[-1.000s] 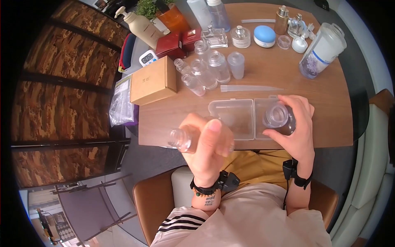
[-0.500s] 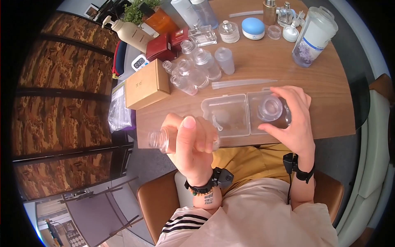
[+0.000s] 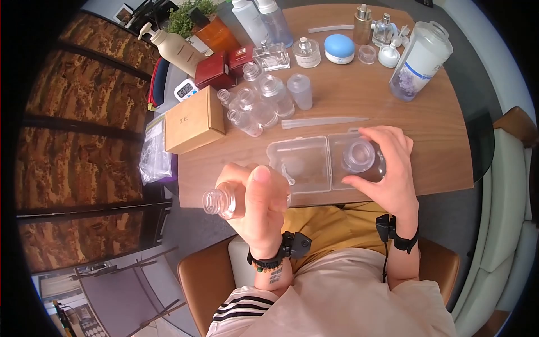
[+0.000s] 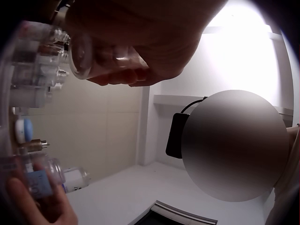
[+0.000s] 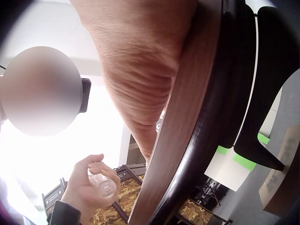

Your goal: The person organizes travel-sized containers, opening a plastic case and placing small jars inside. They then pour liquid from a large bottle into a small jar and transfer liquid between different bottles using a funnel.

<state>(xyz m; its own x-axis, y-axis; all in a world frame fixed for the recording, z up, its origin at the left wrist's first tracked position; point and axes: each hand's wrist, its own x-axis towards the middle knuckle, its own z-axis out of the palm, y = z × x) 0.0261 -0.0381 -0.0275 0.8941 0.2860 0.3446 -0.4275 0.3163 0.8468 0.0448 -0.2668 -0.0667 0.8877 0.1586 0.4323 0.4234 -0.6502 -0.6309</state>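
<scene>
My left hand (image 3: 257, 199) grips a small clear bottle (image 3: 220, 202) in front of the table's near edge. That bottle lies on its side in the hand, its open threaded neck pointing left; the fingers hide its middle. In the right wrist view its round base (image 5: 107, 188) faces the camera. My right hand (image 3: 392, 163) curls its thumb and fingers round a wider clear bottle (image 3: 358, 155), seen from above with its round mouth up. It overlaps the right half of an opened clear plastic case (image 3: 299, 190). The left wrist view shows a blue label (image 4: 38, 184) on this bottle.
Several clear bottles (image 3: 259, 106) and a frosted bottle (image 3: 300, 92) stand behind the case, near a cardboard box (image 3: 193, 121). A translucent strip (image 3: 323, 122) lies between. Farther back are a blue-lidded jar (image 3: 339, 48), perfume bottles and a large lavender-print bottle (image 3: 418, 62).
My left hand has moved left with the small bottle, uncovering a small clear piece in the case's left half. The right hand keeps its place at the wider bottle. The head view has shifted slightly.
</scene>
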